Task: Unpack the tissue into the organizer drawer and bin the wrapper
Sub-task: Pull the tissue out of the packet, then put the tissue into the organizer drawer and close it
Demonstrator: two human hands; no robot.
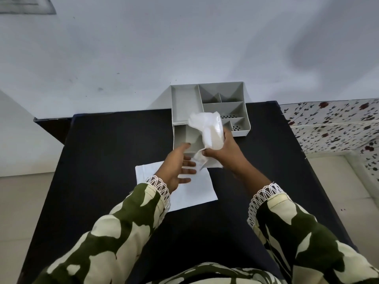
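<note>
A grey organizer (pixel 185 103) with several compartments stands at the far edge of the black table, and its drawer (pixel 180 136) is pulled out toward me. My right hand (pixel 223 152) is shut on a white tissue pack (pixel 211 130) in a clear crinkled wrapper, held above the drawer. My left hand (pixel 180 167) hovers open just left of it, fingers spread, holding nothing. A flat white sheet (pixel 196 191) lies on the table under my left hand. How much of the tissue is inside the wrapper I cannot tell.
The black table (pixel 114 160) stands against a pale wall. A floral-patterned surface (pixel 336 124) lies to the right, with light floor tiles on both sides. No bin is in view.
</note>
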